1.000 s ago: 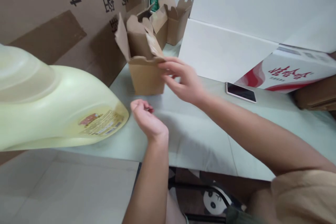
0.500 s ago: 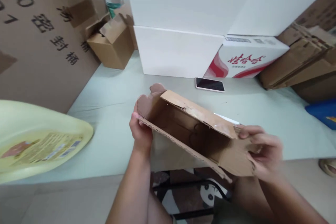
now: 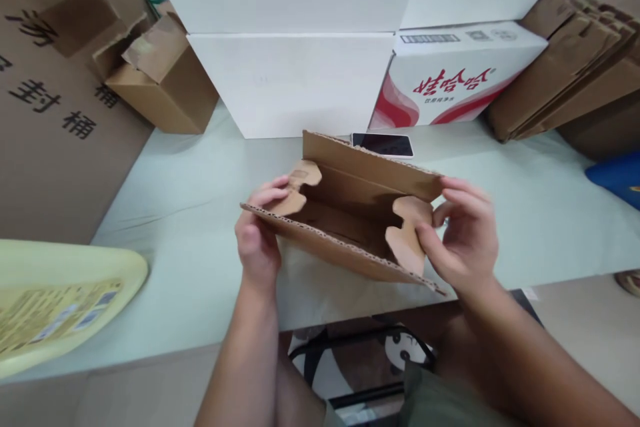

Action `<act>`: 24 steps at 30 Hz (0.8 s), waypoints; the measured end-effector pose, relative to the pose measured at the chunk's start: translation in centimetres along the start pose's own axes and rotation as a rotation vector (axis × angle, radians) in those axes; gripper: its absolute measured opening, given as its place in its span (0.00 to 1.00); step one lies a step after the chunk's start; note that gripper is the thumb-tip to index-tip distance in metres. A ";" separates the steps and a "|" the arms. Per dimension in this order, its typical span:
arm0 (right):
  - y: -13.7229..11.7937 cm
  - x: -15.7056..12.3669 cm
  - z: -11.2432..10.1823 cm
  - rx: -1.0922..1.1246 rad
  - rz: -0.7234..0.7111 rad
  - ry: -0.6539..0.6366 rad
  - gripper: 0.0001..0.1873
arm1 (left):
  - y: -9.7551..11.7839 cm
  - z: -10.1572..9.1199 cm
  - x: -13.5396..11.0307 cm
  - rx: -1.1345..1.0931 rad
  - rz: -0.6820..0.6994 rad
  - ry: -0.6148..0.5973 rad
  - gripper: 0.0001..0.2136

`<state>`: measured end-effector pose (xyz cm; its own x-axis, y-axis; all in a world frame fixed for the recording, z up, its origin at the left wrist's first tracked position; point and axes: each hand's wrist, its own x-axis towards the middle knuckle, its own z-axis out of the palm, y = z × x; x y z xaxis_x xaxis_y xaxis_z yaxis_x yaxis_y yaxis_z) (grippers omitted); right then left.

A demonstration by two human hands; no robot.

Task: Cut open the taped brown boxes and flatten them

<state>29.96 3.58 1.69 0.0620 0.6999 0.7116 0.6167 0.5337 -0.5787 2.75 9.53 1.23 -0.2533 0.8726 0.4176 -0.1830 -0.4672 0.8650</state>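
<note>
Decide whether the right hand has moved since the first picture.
Yes: the right hand has moved rightward and nearer the person, from left of the phone to right of it.

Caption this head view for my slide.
Left hand and right hand hold an open cardboard box, its end flaps bent inward, near a phone.

– What can be seen on the bench [image 3: 540,213]?
– A phone [image 3: 384,145] is placed near a white carton [image 3: 453,97], which is printed in red.
– And at the left?
– There, a pale yellow container [image 3: 75,293] is seen only in part.
</note>
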 end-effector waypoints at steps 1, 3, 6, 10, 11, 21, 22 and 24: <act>0.1 -0.2 0.4 -0.029 0.023 0.074 0.33 | -0.1 -0.1 -0.1 0.031 0.022 -0.023 0.25; 0.3 -0.8 1.0 0.002 0.098 0.094 0.34 | -0.2 -0.5 -0.3 0.097 0.044 -0.026 0.23; 0.5 -2.1 1.5 0.147 0.161 -0.076 0.20 | -0.4 -0.9 -0.8 0.191 0.002 0.007 0.19; 1.4 -3.2 2.1 0.272 0.147 -0.092 0.17 | -0.4 -0.9 -1.0 0.186 -0.004 0.039 0.18; 1.6 -3.4 2.3 0.306 0.148 -0.090 0.18 | -0.3 -0.9 -0.9 0.185 0.010 0.035 0.20; 1.6 -3.4 1.8 0.383 0.160 -0.121 0.21 | 0.5 -1.9 0.0 0.406 0.117 -0.158 0.11; 1.7 -3.4 1.6 0.423 0.188 -0.104 0.21 | 0.5 -2.0 0.0 0.406 0.112 -0.158 0.11; 2.2 -3.6 1.4 0.485 0.280 -0.052 0.23 | 0.3 -2.5 0.2 0.390 0.078 -0.121 0.10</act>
<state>30.05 2.93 -2.68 0.1246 0.8621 0.4912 0.1502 0.4730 -0.8682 0.30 9.23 0.90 -0.1342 0.8583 0.4953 0.2114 -0.4635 0.8605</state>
